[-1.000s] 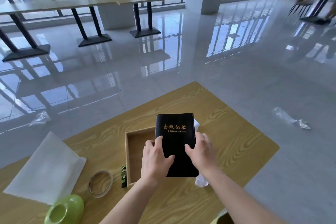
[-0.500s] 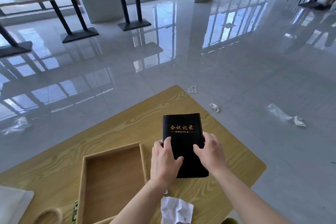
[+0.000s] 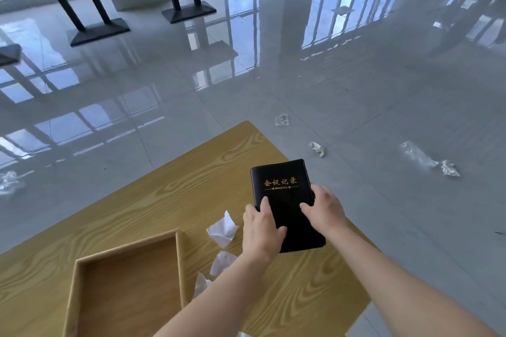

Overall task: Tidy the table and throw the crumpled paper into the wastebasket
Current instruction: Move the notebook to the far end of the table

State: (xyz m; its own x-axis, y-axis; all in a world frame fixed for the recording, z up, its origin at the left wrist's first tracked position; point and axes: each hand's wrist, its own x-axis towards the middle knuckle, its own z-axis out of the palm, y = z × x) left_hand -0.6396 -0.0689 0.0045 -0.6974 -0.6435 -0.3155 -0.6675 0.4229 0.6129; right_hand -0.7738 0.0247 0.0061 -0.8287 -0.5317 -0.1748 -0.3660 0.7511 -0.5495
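Black notebook (image 3: 284, 200) with gold lettering, white paper (image 3: 222, 228)

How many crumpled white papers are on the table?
3 crumpled papers: one left of the black notebook, one just nearer, one beside the wooden tray's right wall. The left forearm may hide more.

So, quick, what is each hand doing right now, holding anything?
Left hand: holding the black notebook by its left edge, thumb on the cover.
Right hand: holding the same notebook by its right edge, thumb on the cover.
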